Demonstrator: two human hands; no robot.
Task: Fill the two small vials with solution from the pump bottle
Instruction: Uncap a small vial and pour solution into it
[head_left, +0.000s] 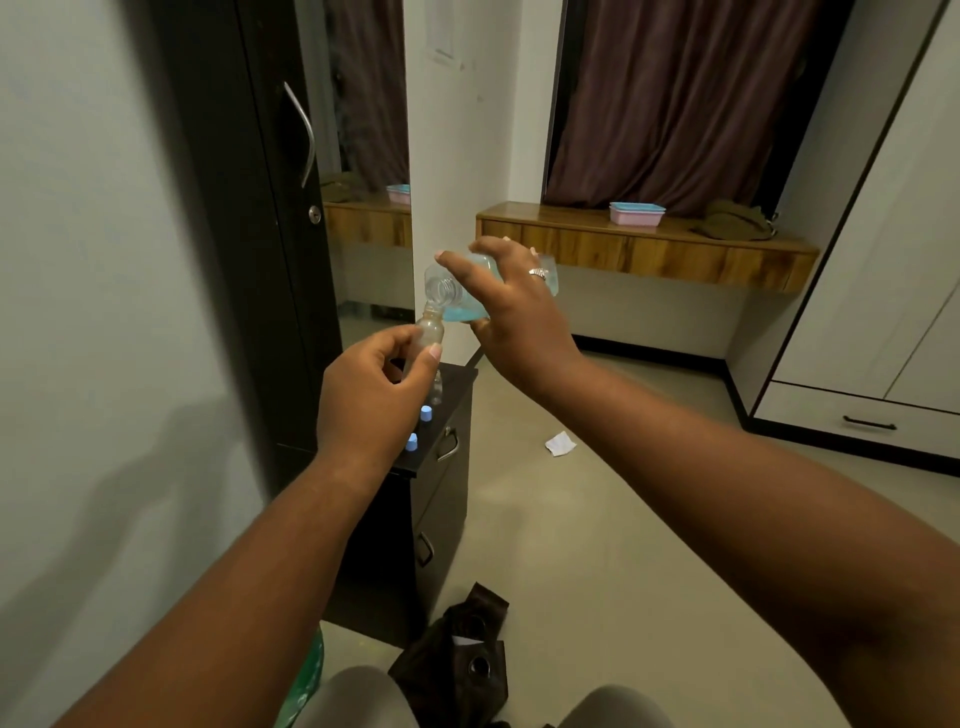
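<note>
My right hand (511, 306) grips a clear bottle (457, 296) with blue solution in it, tipped on its side, its open threaded neck pointing down-left. My left hand (371, 384) pinches a small clear vial (430, 326) upright just under that neck, mouth to mouth. A second small vial (435, 387) stands on the dark drawer cabinet (447, 457) below my hands. Two light blue caps (426, 413) (411, 442) lie on the cabinet top beside it. The pump head is not in view.
A tall dark wardrobe door (270, 208) with a mirror stands left of the cabinet. A wooden wall shelf (644, 249) carries a pink and blue box (636, 213). A paper scrap (560, 443) lies on the floor; a dark bag (462, 654) sits near my knees.
</note>
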